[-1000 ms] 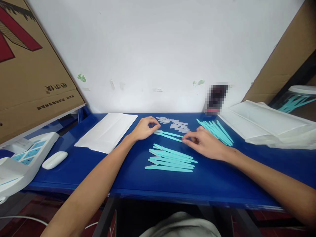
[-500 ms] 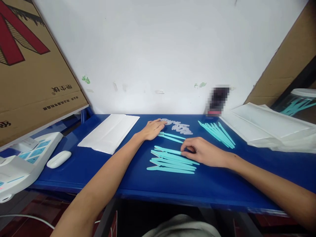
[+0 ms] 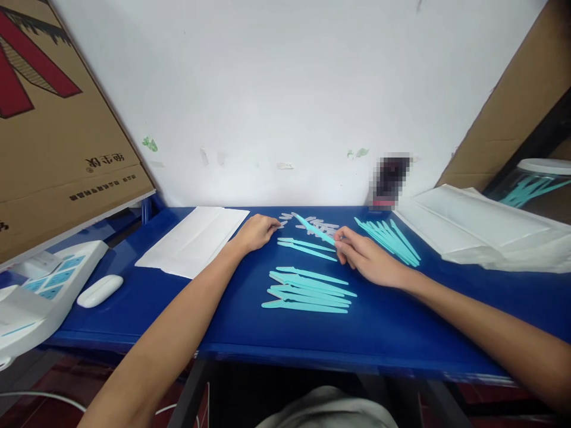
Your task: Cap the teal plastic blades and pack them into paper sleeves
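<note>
My right hand (image 3: pixel 363 257) pinches one end of a turquoise eyebrow razor (image 3: pixel 317 230), raised with its far end pointing up and left. That end is over a scatter of small translucent blade covers (image 3: pixel 323 224). At the left edge of these covers, my left hand (image 3: pixel 257 232) has its fingertips closed on a blade cover (image 3: pixel 282 224). Two more razors (image 3: pixel 307 246) lie between my hands. Closer to me is a row of several turquoise razors (image 3: pixel 307 291), some overlapping. Beyond my right hand, another pile of razors (image 3: pixel 390 241) lies slanted.
A white flat packet (image 3: pixel 191 241) lies on the blue table (image 3: pixel 241 324) at left, near a white oval case (image 3: pixel 100 291) and a white device (image 3: pixel 66 297). White plastic bags (image 3: pixel 486 229) and a jar of razors (image 3: pixel 530 184) stand right. Cardboard (image 3: pixel 57 137) leans left.
My right hand has picked up a razor and lifted it toward the covers. My left hand has drawn back left, its spread fingers now pinched together at a cover.
</note>
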`<state>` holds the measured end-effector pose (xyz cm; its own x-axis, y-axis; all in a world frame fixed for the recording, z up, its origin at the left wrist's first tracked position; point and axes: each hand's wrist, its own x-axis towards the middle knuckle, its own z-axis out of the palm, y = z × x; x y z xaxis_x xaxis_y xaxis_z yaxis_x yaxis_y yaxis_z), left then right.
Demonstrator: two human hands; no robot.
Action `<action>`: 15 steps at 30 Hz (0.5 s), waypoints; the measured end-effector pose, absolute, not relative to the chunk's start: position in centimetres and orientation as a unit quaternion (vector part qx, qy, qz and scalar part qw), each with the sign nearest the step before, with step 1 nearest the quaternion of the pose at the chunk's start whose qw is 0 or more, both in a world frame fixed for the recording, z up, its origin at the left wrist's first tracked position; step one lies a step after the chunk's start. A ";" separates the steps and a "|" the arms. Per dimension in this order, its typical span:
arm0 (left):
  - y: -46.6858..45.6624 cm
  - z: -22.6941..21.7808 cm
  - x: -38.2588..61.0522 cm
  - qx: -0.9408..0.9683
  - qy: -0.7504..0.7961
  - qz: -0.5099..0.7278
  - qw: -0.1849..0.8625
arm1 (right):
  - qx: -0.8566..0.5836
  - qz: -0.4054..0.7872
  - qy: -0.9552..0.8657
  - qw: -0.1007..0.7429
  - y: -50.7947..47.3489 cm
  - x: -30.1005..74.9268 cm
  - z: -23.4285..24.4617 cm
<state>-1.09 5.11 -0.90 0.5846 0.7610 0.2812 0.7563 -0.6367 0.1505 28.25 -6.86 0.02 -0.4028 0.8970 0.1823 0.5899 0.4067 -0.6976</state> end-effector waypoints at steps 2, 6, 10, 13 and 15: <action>5.1 -1.0 -0.9 0.894 0.423 0.148 -0.016 | -0.466 0.265 -0.790 0.297 -6.7 28.3 -0.3; 5.1 -1.2 -0.7 0.906 0.394 0.149 -0.036 | -0.469 0.250 -0.789 0.308 -6.8 28.1 -0.2; 5.2 -1.3 -0.8 0.913 0.367 0.173 -0.039 | -0.471 0.233 -0.791 0.313 -6.9 27.9 0.0; 5.2 -1.3 -0.9 0.911 0.378 0.164 -0.027 | -0.471 0.224 -0.790 0.322 -6.9 27.9 -0.1; 5.3 -1.3 -1.0 0.912 0.381 0.149 -0.008 | -0.468 0.222 -0.788 0.333 -6.8 27.9 -0.2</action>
<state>-1.00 5.27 -1.32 0.6648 0.6937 0.2772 0.6984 -0.7088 0.0989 27.90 -6.82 -0.19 -0.3396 0.8854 0.3174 0.5901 0.4633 -0.6611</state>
